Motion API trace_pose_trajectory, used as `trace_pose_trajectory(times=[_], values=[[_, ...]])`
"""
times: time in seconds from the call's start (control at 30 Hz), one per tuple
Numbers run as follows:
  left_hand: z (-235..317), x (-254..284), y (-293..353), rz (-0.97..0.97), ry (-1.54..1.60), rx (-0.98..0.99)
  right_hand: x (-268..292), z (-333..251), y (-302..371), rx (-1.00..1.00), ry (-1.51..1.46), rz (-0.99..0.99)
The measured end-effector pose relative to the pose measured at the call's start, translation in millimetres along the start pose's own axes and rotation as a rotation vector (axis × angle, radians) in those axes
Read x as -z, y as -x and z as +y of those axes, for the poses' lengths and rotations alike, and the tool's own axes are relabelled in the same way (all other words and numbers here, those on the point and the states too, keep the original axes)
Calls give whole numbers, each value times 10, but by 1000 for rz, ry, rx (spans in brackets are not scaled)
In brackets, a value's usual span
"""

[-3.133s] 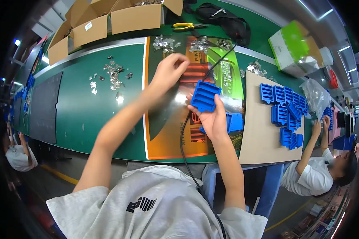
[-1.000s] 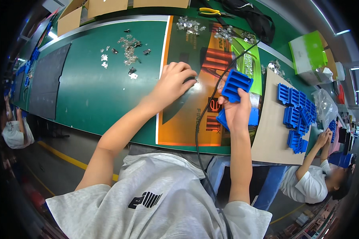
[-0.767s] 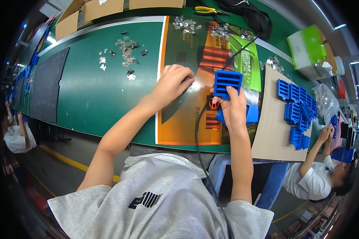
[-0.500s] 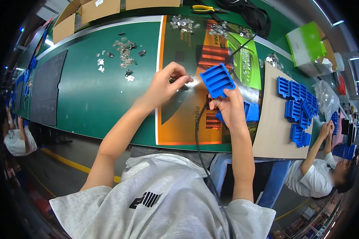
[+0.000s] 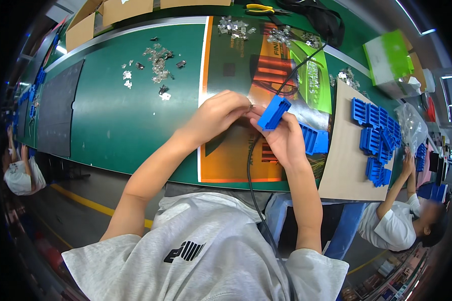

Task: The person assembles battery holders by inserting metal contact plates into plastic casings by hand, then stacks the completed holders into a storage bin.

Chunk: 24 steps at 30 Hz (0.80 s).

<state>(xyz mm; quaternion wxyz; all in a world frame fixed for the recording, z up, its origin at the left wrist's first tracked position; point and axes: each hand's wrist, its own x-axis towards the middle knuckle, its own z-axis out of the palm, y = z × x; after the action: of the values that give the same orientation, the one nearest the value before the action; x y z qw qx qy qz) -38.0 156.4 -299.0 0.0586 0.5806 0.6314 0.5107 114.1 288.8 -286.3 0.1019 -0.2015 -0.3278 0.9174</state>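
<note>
One blue tray (image 5: pixel 274 113), tilted, clamped in the right hand (image 5: pixel 286 140) above the tabletop (image 5: pixel 105 113), about midway between its near and far edges. Left hand (image 5: pixel 225 114): fingertips pinched together just beside it, apparently on a metal piece (image 5: pixel 251 106) (mostly hidden). Step in hand, judged: bringing piece to tray. Next move likely calls for steady support, careful alignment.

1. Here's your blue slotted case (image 5: pixel 272 115), gripped in your right hand (image 5: pixel 288 140) above the mat, tipped on edge, smooth wall showing, slots opening toward the right.
2. And there's your tiny piece (image 5: pixel 251 106), pinched by your left hand (image 5: pixel 220 114), just left of the case, its shape too small to read!
</note>
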Motion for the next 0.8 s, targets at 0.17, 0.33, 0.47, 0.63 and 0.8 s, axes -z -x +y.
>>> trace_pose_trajectory(times=[0.17, 0.33, 0.47, 0.63, 0.8], values=[[11, -8, 3, -19, -12, 10, 26, 39, -11, 14, -17, 39], [27, -21, 13, -31, 68, 75, 59, 78, -28, 30, -9, 50], [18, -29, 33, -74, 302, 385, 27, 108, -25, 39, 30, 60], [19, -71, 14, -2, 609, 522, 48, 129, -19, 57, 112, 48], [14, -116, 28, -27, 764, 589, 86, 151, -7, 84, 138, 47]])
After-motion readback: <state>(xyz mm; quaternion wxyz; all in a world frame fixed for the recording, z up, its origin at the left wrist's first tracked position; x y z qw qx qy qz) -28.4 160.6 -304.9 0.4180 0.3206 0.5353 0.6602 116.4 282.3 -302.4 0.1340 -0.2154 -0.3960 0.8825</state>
